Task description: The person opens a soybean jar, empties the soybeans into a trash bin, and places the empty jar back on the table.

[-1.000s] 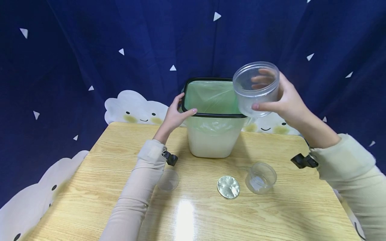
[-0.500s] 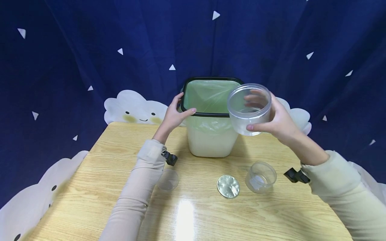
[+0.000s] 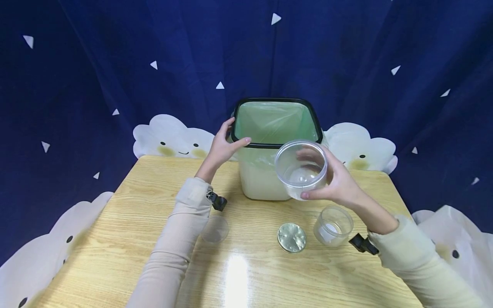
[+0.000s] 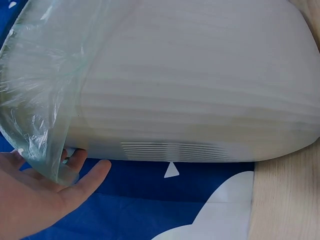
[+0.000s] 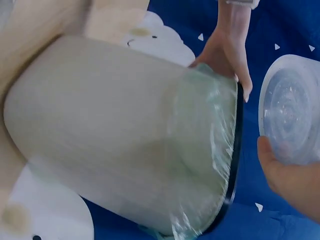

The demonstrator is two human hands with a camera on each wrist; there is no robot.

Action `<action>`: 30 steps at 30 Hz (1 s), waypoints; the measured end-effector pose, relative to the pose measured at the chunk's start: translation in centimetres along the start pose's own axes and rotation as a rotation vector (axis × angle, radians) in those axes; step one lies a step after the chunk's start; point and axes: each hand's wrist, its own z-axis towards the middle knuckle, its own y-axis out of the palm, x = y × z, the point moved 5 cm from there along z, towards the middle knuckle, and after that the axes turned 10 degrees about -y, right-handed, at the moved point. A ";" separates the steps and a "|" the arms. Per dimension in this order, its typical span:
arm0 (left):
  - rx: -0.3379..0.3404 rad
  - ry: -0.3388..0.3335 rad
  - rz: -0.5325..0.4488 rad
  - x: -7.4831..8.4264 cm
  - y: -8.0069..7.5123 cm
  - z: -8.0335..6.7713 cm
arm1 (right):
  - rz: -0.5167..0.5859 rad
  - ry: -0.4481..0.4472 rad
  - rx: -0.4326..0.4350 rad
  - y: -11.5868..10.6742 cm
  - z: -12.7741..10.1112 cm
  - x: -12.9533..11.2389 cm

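Observation:
My left hand (image 3: 221, 147) grips the left side of a white trash bin (image 3: 262, 179), its thumb over the black rim and its fingers at the outside. A pale green liner bag (image 3: 269, 122) lines the bin and folds down over its outside, as the left wrist view also shows. With my right hand (image 3: 340, 182) I hold a clear round plastic jar (image 3: 286, 167) by its side, in front of the bin's right corner. The jar has no lid on it, and its mouth faces up and toward me. Its base (image 5: 287, 112) shows in the right wrist view.
On the wooden table (image 3: 154, 196) stands a smaller clear tub (image 3: 333, 233) with something white in it. Left of it lies a round silvery lid (image 3: 291, 238). A clear flat disc (image 3: 214, 229) lies beside my left sleeve. A dark blue curtain (image 3: 192, 51) hangs behind.
My right hand has brought the jar down and to the left, from above the bin's right rim to in front of the bin. My left hand has stayed on the rim.

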 end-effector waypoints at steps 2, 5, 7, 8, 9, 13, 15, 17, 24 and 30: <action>0.003 0.000 -0.001 0.0 -0.1 0.0 | -0.001 -0.004 -0.010 0.4 -0.4 0.4; 0.007 0.002 0.002 -0.1 -0.1 0.0 | 0.003 0.010 -0.015 0.9 -1.2 1.1; 0.005 0.003 0.006 -0.1 -0.1 0.0 | 0.000 0.031 -0.014 1.2 -1.8 1.5; 0.005 0.003 0.009 -0.1 -0.1 0.1 | -0.006 0.045 -0.015 1.4 -2.1 1.8; 0.005 0.004 0.010 -0.1 -0.1 0.1 | -0.014 0.059 -0.018 1.6 -2.3 2.1; 0.007 0.009 0.009 -0.1 0.0 0.1 | -0.064 0.096 -0.033 2.2 -3.4 3.1; 0.011 0.013 0.005 -0.1 -0.1 0.1 | -0.080 0.105 -0.038 2.6 -3.8 3.6; 0.010 0.014 0.005 -0.1 -0.1 0.1 | -0.081 0.113 -0.040 2.9 -4.3 4.0; 0.011 0.012 0.012 0.1 -0.1 0.1 | -0.074 0.161 -0.039 3.9 -5.7 6.1; 0.009 0.003 0.005 0.0 -0.1 0.1 | -0.054 0.261 -0.017 5.0 -6.7 8.1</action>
